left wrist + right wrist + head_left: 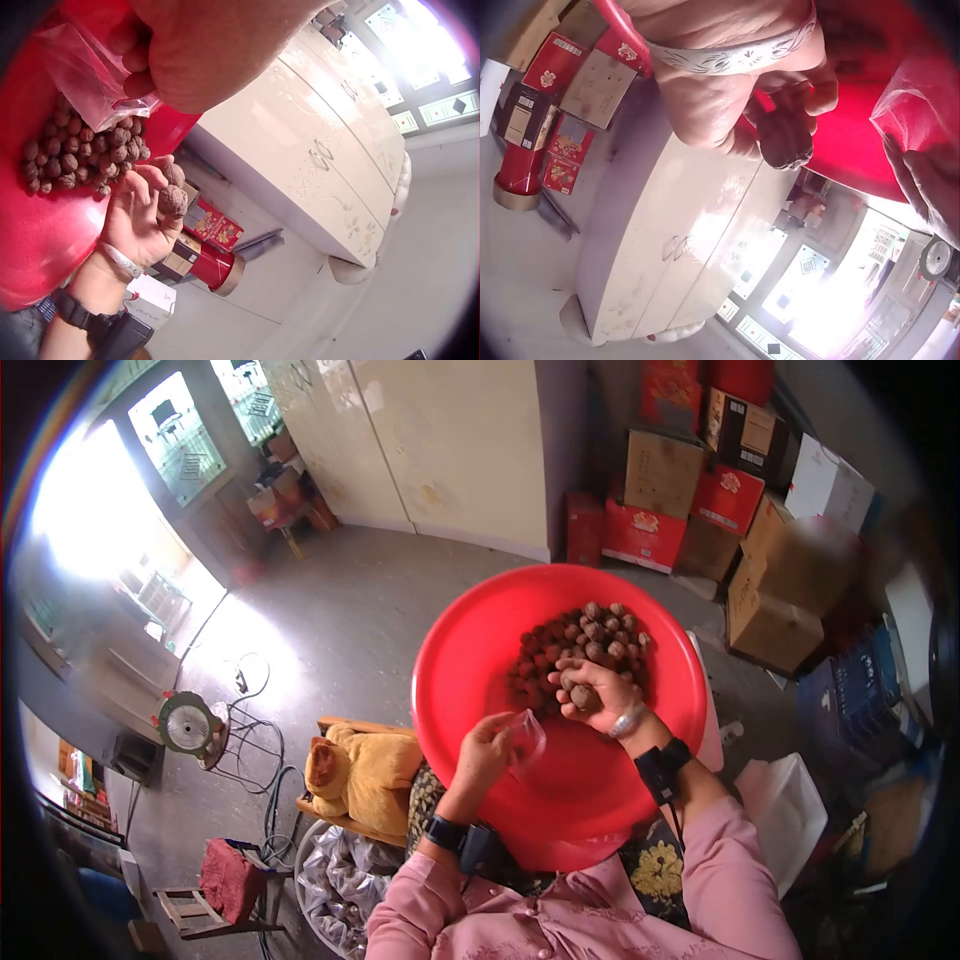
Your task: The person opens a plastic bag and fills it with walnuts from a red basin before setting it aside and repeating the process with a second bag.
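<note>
A large red plastic basin (450,660) stands in front of the person, with a heap of walnuts (610,630) toward its far right side. My left hand (482,752) pinches the edge of a clear plastic bag (528,740) over the basin's near left part. The bag's mouth gapes, and it also shows in the left wrist view (82,82). My right hand (608,698) is palm up above the basin, fingers curled round walnuts (584,697). Two walnuts (172,201) show in that hand in the left wrist view.
Left of the basin is a wooden chair with a yellow plush cushion (375,765), and by it a tub of filled plastic bags (345,880). A white container (790,810) stands at the right. Stacked cartons (650,530) line the back right; a fan (190,728) stands at left.
</note>
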Action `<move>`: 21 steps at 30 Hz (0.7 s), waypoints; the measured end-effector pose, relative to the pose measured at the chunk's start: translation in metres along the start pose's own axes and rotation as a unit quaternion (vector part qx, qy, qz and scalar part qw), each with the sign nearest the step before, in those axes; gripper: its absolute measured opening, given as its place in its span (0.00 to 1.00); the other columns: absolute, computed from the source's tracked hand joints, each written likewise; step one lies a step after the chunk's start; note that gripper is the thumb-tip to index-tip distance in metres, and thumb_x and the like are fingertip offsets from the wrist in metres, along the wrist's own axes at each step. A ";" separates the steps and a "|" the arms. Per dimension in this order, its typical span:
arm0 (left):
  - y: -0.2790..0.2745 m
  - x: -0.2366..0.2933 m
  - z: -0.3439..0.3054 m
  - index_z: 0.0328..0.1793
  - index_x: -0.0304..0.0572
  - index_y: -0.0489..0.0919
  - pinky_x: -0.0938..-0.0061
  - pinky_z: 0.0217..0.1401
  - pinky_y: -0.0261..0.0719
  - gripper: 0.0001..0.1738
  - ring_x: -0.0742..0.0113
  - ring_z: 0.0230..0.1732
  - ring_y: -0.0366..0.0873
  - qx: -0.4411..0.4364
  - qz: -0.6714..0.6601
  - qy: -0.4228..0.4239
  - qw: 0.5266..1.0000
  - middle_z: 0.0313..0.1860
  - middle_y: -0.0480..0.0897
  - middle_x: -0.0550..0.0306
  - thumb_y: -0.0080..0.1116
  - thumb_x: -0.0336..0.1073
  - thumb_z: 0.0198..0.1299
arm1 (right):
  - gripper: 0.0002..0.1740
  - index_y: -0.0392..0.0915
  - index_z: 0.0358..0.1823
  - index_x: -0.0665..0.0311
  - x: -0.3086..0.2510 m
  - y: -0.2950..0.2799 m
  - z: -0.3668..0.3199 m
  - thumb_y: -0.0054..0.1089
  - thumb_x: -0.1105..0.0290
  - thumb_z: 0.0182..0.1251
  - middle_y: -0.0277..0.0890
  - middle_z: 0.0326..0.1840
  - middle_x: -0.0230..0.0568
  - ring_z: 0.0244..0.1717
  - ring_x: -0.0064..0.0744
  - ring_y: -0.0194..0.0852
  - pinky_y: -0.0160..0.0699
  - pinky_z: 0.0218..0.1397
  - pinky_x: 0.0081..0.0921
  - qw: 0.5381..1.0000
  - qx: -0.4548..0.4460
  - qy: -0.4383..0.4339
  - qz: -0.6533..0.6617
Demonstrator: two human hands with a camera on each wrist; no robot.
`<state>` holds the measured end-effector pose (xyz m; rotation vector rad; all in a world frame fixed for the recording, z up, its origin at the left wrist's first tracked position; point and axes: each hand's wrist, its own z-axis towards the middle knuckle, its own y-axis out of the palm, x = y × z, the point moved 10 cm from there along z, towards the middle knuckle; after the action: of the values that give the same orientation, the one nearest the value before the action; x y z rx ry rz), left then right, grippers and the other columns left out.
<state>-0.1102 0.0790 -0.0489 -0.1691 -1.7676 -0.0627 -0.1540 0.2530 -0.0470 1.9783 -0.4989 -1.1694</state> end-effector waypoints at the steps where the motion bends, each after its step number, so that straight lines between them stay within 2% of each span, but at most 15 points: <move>1: 0.000 0.001 0.001 0.61 0.33 0.73 0.80 0.20 0.72 0.17 0.75 0.17 0.74 -0.002 -0.001 0.007 1.000 0.25 0.79 0.58 0.48 0.31 0.69 | 0.13 0.72 0.51 0.58 -0.001 -0.002 -0.003 0.56 0.72 0.65 0.79 0.42 0.39 0.32 0.29 0.78 0.77 0.30 0.27 0.999 0.017 -0.012 -0.047; 3: 0.001 0.003 -0.002 0.61 0.33 0.73 0.81 0.20 0.72 0.16 0.75 0.17 0.74 -0.009 -0.009 -0.011 1.000 0.25 0.79 0.59 0.48 0.30 0.69 | 0.14 0.70 0.49 0.61 -0.005 0.001 -0.004 0.59 0.72 0.63 0.80 0.41 0.42 0.27 0.23 0.77 0.74 0.24 0.21 0.992 0.035 -0.027 -0.114; 4: 0.001 0.005 -0.004 0.61 0.33 0.73 0.81 0.20 0.71 0.16 0.76 0.17 0.73 -0.010 -0.013 -0.022 1.000 0.25 0.79 0.59 0.49 0.30 0.69 | 0.13 0.70 0.48 0.61 -0.003 0.000 -0.003 0.61 0.68 0.65 0.80 0.40 0.41 0.22 0.22 0.75 0.72 0.21 0.19 0.988 0.049 -0.024 -0.143; 6: 0.001 0.005 -0.004 0.61 0.33 0.73 0.82 0.20 0.70 0.16 0.76 0.17 0.73 -0.007 -0.017 -0.014 1.000 0.24 0.78 0.60 0.48 0.30 0.69 | 0.16 0.71 0.46 0.63 -0.004 0.010 -0.004 0.64 0.61 0.66 0.80 0.35 0.40 0.20 0.21 0.74 0.70 0.19 0.18 0.972 0.037 -0.028 -0.229; 7: 0.001 0.003 -0.003 0.60 0.33 0.74 0.81 0.19 0.70 0.16 0.76 0.17 0.73 -0.007 -0.021 -0.017 1.000 0.24 0.78 0.60 0.48 0.30 0.69 | 0.16 0.71 0.46 0.63 -0.002 0.014 -0.006 0.64 0.61 0.66 0.80 0.35 0.40 0.20 0.21 0.74 0.70 0.19 0.18 0.972 0.039 -0.027 -0.229; 9: 0.001 0.000 -0.002 0.60 0.32 0.74 0.81 0.19 0.71 0.16 0.76 0.17 0.73 -0.008 -0.026 -0.022 0.999 0.24 0.78 0.60 0.48 0.30 0.69 | 0.20 0.72 0.42 0.64 0.000 0.026 -0.007 0.66 0.55 0.64 0.78 0.29 0.36 0.18 0.19 0.71 0.69 0.19 0.17 0.935 0.041 -0.040 -0.349; 10: 0.000 -0.001 -0.001 0.59 0.32 0.74 0.81 0.20 0.71 0.16 0.76 0.17 0.73 -0.006 -0.024 -0.015 1.000 0.24 0.78 0.60 0.48 0.31 0.69 | 0.20 0.72 0.42 0.64 0.004 0.028 -0.006 0.66 0.55 0.64 0.78 0.29 0.36 0.18 0.19 0.71 0.69 0.19 0.17 0.936 0.043 -0.039 -0.348; 12: 0.000 0.001 -0.001 0.59 0.31 0.74 0.81 0.20 0.72 0.15 0.76 0.17 0.73 -0.004 -0.022 -0.008 1.000 0.24 0.78 0.60 0.49 0.31 0.69 | 0.20 0.74 0.39 0.65 0.010 0.039 -0.005 0.67 0.54 0.63 0.76 0.26 0.32 0.17 0.16 0.68 0.67 0.19 0.16 0.898 0.013 -0.067 -0.434; 13: 0.001 0.004 -0.002 0.59 0.31 0.74 0.81 0.20 0.72 0.15 0.76 0.17 0.73 -0.002 -0.022 -0.013 1.000 0.24 0.78 0.59 0.49 0.31 0.69 | 0.19 0.73 0.41 0.65 0.019 0.038 -0.002 0.67 0.57 0.64 0.73 0.28 0.28 0.22 0.14 0.68 0.69 0.23 0.14 0.896 -0.012 -0.061 -0.440; 15: 0.001 0.002 -0.002 0.58 0.31 0.75 0.81 0.20 0.72 0.15 0.76 0.18 0.73 -0.001 -0.023 -0.018 1.000 0.25 0.78 0.59 0.49 0.31 0.69 | 0.18 0.73 0.42 0.65 0.023 0.042 -0.003 0.67 0.58 0.64 0.73 0.29 0.28 0.25 0.14 0.69 0.70 0.24 0.14 0.882 -0.024 -0.077 -0.464; 17: 0.001 -0.003 0.001 0.61 0.39 0.75 0.85 0.15 0.63 0.18 0.81 0.15 0.68 -0.004 -0.017 -0.009 1.000 0.19 0.75 0.66 0.51 0.37 0.70 | 0.18 0.73 0.44 0.65 0.028 0.044 -0.002 0.66 0.59 0.65 0.75 0.32 0.28 0.31 0.13 0.71 0.72 0.28 0.15 0.865 -0.039 -0.089 -0.492; 21: 0.002 -0.001 -0.001 0.61 0.39 0.75 0.84 0.16 0.63 0.17 0.81 0.15 0.68 -0.005 -0.025 -0.011 1.000 0.19 0.74 0.66 0.51 0.37 0.70 | 0.16 0.76 0.38 0.66 0.022 0.054 -0.010 0.68 0.61 0.63 0.76 0.29 0.31 0.30 0.16 0.72 0.76 0.35 0.20 0.888 -0.014 -0.087 -0.452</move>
<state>-0.1092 0.0803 -0.0502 -0.1323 -1.7948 -0.1064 -0.1313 0.2088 -0.0149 2.1303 0.4374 -1.8959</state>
